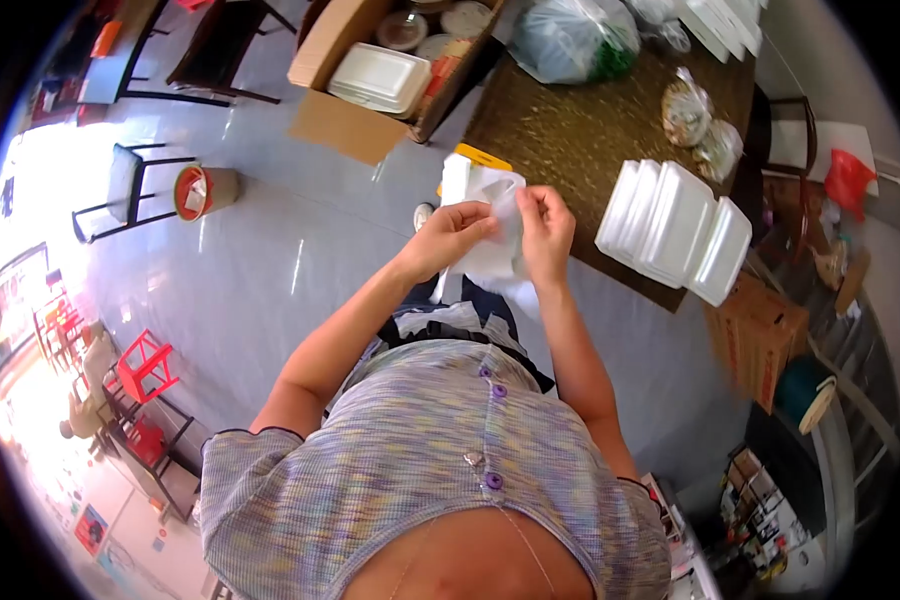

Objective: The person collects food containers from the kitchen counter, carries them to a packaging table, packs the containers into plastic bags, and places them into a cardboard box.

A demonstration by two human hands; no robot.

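Both my hands are together in front of my waist, at the near left edge of the dark table (570,150). My left hand (452,238) has its fingers closed on a thin white plastic bag (490,258). Fingers and thumb of my right hand (547,232) pinch the same bag at its upper right. The bag hangs down between and below the hands. Behind it, a white stack (456,178) and a yellow item (483,156) lie at the table's corner. Open white foam containers (665,225), nested together, stand on the table to the right.
A cardboard box (350,125) with a foam container and round tubs is at the upper left. Filled plastic bags (575,40) sit at the table's far side. A bin (205,192), stools and chairs stand left; a carton (755,335) is on the right.
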